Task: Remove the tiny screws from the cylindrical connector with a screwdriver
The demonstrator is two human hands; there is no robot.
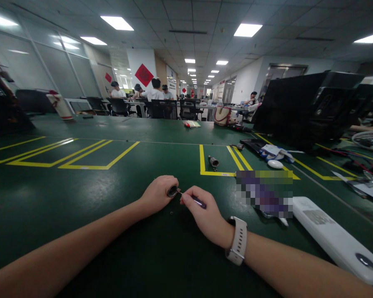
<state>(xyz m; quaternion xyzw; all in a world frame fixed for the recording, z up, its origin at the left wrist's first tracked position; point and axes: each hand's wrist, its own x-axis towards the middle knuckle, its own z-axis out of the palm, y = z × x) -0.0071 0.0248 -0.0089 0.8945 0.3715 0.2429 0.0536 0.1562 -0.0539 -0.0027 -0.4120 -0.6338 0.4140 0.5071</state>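
My left hand [158, 193] is closed around a small round metal part [172, 191], held just above the green table [81, 194]. My right hand [205, 215], with a white watch on the wrist, pinches a thin dark screwdriver [195, 200] whose tip touches that part. A tiny dark piece [172, 213] lies on the mat below my hands. Another short metal cylinder [213, 162] lies farther back inside a yellow-taped box.
A long white device [335, 240] lies at the right, next to a blurred-out patch. Gloves [275, 152], a white oval object [275, 164], a black case [301, 107] and cables sit at the back right. Several people sit at desks far behind.
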